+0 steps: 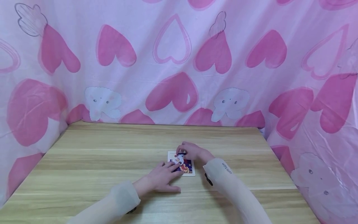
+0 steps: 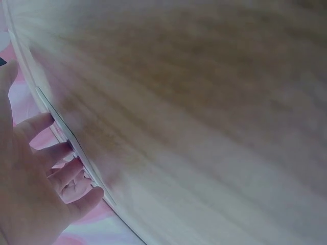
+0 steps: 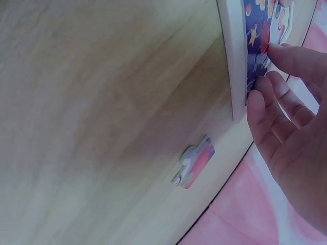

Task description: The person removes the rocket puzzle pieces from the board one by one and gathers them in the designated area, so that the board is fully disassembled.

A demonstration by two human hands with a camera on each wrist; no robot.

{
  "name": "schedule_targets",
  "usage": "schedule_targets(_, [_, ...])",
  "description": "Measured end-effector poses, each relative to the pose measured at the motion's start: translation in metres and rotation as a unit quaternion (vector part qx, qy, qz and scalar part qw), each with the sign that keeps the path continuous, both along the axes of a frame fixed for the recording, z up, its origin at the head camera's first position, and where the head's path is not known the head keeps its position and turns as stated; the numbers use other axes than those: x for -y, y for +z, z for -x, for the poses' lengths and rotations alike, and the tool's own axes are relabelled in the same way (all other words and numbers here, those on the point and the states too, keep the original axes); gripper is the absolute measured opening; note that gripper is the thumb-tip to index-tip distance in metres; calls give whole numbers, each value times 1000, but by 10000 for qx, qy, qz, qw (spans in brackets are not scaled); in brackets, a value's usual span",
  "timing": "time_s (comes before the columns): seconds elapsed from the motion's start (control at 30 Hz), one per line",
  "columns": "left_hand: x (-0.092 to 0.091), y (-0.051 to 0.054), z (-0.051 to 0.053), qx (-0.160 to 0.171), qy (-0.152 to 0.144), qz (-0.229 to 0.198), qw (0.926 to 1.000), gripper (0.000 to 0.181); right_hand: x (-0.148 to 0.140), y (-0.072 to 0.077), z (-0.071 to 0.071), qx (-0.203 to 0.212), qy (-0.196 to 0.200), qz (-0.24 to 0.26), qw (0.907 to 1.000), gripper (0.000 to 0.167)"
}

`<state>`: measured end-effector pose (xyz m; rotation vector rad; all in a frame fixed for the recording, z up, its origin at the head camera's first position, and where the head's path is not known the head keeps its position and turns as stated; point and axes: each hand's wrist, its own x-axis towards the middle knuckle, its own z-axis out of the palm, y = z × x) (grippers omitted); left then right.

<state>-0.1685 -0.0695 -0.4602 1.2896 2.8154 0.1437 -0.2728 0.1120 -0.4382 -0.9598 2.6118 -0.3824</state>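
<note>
A small jigsaw puzzle (image 1: 188,170) in a white frame lies flat on the table, its picture dark blue with stars and a white-faced figure. My left hand (image 1: 162,178) rests at its left near corner, fingers spread and fairly straight, some fingertips on the picture, thumb on the wood. Over the far side, my right hand (image 1: 191,151) has bent fingers and thumb and appears to pinch a puzzle piece at the picture; its fingertips partly cover it. In the right wrist view a loose puzzle piece (image 3: 196,162) lies on the table beyond the frame.
The wooden table (image 1: 98,161) has pale and brown grain. A pink and white curtain (image 1: 173,62) with hearts and cartoon animals hangs behind it and along both sides.
</note>
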Motion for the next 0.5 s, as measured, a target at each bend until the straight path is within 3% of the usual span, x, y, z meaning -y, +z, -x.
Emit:
schedule_targets(0.3, [0,-1,0,-87,-35,-52,9999,69,3,4,2,-51,51,-203,9998,24])
schedule_targets(0.5, [0,-2,0,-91,-22,-55,9999,68,2,3,2,140,-7,-109,9998,26])
